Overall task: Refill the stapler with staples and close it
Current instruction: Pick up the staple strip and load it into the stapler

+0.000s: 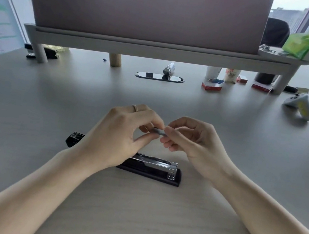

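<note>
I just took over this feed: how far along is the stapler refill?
Done: the black stapler with the clear plastic top lies opened flat on the grey table. In hand: the left hand and right hand pinch a short grey strip of staples between them above it. Left: seat the strip in the stapler and close it.

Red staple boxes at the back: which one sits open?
The front red box, nearest the oval desk grommet; its tray is slid out behind. The other two look shut.

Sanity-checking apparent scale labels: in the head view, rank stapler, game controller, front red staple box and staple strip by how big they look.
1. stapler, partly hidden by the left hand
2. game controller
3. front red staple box
4. staple strip, mostly covered by fingers

The stapler is nearest, so this reflects apparent size only.
</note>
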{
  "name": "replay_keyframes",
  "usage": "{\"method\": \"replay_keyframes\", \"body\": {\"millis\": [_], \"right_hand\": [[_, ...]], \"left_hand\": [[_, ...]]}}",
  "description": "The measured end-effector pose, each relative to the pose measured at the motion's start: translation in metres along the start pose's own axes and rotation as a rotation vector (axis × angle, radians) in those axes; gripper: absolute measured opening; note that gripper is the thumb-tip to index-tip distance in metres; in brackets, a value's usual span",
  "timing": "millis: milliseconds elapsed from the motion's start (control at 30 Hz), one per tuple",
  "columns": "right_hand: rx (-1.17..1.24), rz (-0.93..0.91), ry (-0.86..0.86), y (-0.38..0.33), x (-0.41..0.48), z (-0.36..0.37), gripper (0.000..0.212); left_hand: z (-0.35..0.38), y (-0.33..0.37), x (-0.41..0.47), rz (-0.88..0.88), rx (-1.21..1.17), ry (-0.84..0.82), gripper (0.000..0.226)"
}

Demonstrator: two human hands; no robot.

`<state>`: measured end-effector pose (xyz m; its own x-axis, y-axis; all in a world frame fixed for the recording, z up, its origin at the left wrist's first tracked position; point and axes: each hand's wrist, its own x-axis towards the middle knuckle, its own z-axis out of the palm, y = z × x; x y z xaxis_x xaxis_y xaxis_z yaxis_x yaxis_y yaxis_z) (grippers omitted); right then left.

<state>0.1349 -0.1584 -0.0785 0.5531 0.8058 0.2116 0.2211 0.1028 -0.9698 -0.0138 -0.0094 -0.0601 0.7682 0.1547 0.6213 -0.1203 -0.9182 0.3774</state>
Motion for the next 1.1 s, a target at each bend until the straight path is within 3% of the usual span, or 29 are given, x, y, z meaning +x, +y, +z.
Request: {"method": "replay_keyframes", "body": {"millis": [167, 300, 433, 600, 767, 1100], "right_hand": [[-0.087, -0.119, 0.086, -0.002, -0.003, 0.0, 0.008], [-0.193, -0.237, 0.125, -0.002, -0.01, 0.003, 0.014], [-0.233, -0.281, 0.094, -0.007, -0.017, -0.003, 0.02], [-0.587, -0.236, -0.145, -0.016, -0.034, -0.016, 0.026], [-0.6, -0.271, -0.122, -0.002, -0.037, -0.014, 0.026], [-0.621, -0.278, -0.047, 0.0, -0.032, -0.014, 0.018]], "left_hand": [[0.0, -0.002, 0.001, -0.322, -0.326, -0.019, 0.009], [-0.004, -0.002, 0.003, -0.396, -0.502, -0.065, 0.01], [-0.009, -0.001, 0.004, -0.388, -0.519, -0.043, 0.012], [-0.014, 0.002, 0.001, -0.334, -0.512, -0.05, 0.01], [-0.012, 0.004, -0.005, -0.242, -0.479, -0.194, 0.008], [-0.01, 0.004, -0.005, -0.227, -0.343, -0.247, 0.008]]}}
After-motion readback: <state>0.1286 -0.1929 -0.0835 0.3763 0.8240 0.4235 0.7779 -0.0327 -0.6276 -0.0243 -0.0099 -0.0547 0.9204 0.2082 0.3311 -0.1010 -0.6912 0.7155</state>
